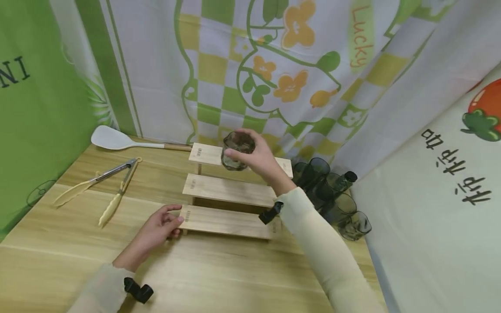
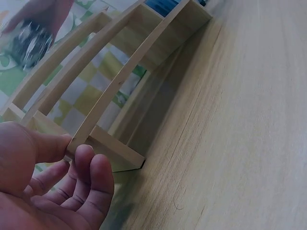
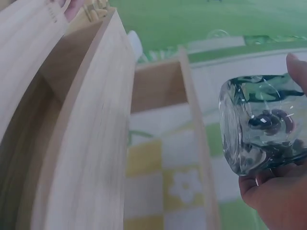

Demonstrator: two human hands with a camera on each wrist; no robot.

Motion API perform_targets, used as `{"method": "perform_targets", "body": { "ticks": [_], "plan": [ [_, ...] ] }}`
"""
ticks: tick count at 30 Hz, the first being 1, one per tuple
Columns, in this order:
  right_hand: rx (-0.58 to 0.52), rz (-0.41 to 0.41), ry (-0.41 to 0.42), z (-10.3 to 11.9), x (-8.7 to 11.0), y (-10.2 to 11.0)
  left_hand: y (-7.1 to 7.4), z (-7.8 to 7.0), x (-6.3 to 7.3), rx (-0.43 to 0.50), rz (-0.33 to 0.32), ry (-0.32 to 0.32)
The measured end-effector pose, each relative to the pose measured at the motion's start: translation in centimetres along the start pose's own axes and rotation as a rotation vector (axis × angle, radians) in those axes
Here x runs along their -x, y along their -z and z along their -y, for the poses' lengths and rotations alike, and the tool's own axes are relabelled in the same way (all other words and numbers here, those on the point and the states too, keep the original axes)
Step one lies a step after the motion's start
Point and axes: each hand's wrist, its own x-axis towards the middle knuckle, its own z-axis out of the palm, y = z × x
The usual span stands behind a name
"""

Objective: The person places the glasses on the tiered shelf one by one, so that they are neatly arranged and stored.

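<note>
My right hand (image 1: 258,152) grips a smoky grey-green glass cup (image 1: 237,150) with a wavy, uneven wall, held at the top step of a three-tier wooden shelf (image 1: 225,219). In the right wrist view the glass cup (image 3: 261,124) lies sideways across the picture, beside the shelf's top board, thumb on one side and fingers on the other. My left hand (image 1: 158,226) pinches the left end of the shelf's lowest board between thumb and fingers. The left wrist view shows that board's edge (image 2: 112,91) at the thumb and fingertips.
Several dark glass cups (image 1: 340,208) and a dark bottle (image 1: 346,180) crowd the table right of the shelf. To the left lie tongs (image 1: 117,195) with cream tips and a white spatula (image 1: 113,138) with a wooden handle. A patterned curtain (image 1: 219,65) hangs behind.
</note>
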Motion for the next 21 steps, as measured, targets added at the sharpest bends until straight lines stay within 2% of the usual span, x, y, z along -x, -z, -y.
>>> {"method": "perform_targets", "body": {
  "ticks": [5, 11, 16, 21],
  "plan": [
    [-0.012, 0.032, -0.019, 0.0, -3.8, -3.6, 0.2, 0.2, 0.0, 0.007, -0.015, -0.007],
    [0.016, 0.016, -0.005, 0.1, -5.5, -5.4, 0.2, 0.1, -0.4, 0.013, -0.007, -0.001],
    [0.038, 0.052, -0.022, 0.3, -5.5, -5.7, 0.5, 0.2, -0.4, 0.014, -0.033, 0.010],
    [0.096, 0.073, -0.038, -0.6, -2.6, -3.5, 0.4, 0.5, -0.4, 0.020, -0.016, 0.017]
  ]
}}
